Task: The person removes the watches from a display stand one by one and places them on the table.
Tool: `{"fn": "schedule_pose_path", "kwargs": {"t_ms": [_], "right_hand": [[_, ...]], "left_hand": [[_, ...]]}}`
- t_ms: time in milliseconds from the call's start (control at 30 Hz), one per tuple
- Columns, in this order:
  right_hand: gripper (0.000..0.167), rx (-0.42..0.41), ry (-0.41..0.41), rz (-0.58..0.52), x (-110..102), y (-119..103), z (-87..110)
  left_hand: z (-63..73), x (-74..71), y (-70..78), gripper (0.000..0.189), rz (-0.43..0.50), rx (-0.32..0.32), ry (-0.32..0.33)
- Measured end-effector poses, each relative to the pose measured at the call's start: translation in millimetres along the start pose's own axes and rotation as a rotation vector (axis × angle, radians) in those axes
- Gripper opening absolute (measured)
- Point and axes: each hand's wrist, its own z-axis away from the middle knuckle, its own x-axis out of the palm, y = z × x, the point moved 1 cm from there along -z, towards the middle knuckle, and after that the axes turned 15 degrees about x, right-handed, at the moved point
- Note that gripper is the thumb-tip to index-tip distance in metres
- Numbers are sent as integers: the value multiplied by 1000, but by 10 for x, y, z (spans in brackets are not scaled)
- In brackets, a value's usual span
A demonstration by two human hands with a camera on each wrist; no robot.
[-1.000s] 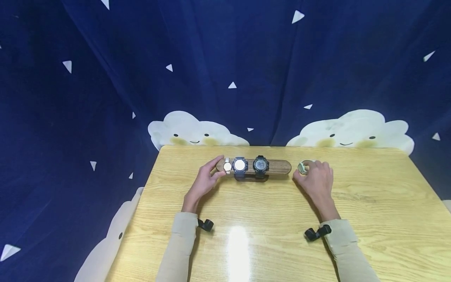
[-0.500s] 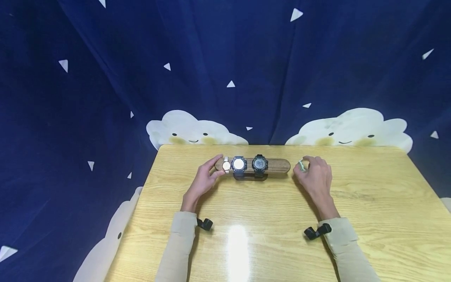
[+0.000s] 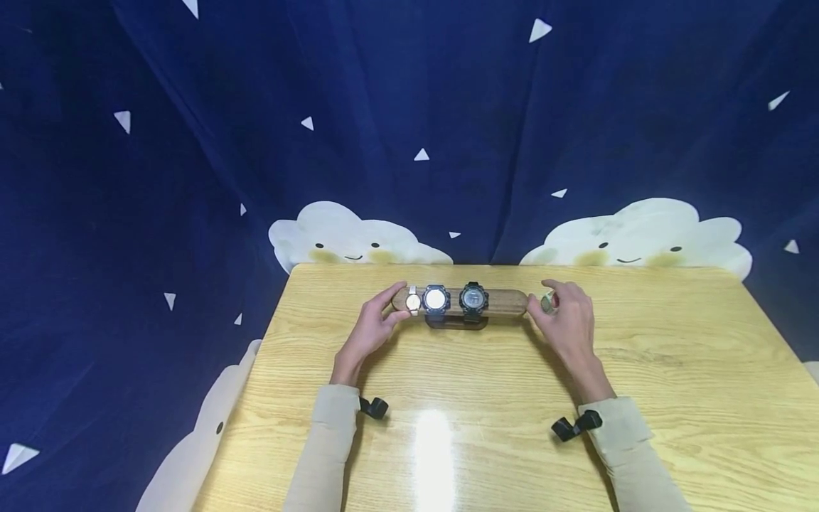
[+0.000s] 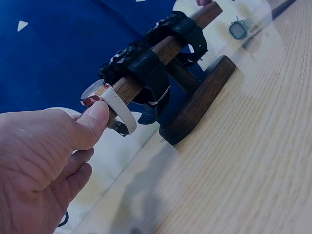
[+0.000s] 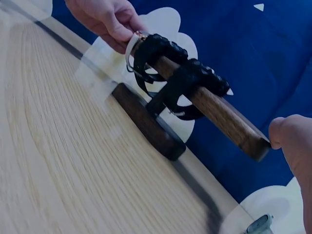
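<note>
A wooden T-shaped watch stand stands on the table with three watches on its bar. At its left end sits a small white-strapped watch with a rose-gold case; two chunky dark digital watches follow to the right. My left hand pinches the bar's left end, thumb beside the white strap. My right hand is at the other end, its thumb tip at or very near the bar. A pale green watch rests on the table below the right hand, apart from its fingers.
The light wood table ends at the back against a dark blue curtain with white clouds. Black wrist-camera mounts stick out from both sleeves.
My right hand has shifted left from around the green watch toward the bar's right end, its thumb and finger spreading. The left hand and the stand have stayed in place.
</note>
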Motion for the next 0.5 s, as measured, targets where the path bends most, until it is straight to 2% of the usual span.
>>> {"fn": "schedule_pose_path", "kwargs": {"t_ms": [200, 367, 500], "right_hand": [[34, -89, -36, -60, 41, -99, 33], [37, -172, -111, -137, 90, -169, 69], [42, -183, -178, -178, 111, -232, 113]], "left_hand": [[-2, 13, -15, 64, -3, 1, -3], [0, 12, -26, 64, -14, 4, -1], [3, 11, -34, 64, -22, -3, 0]]}}
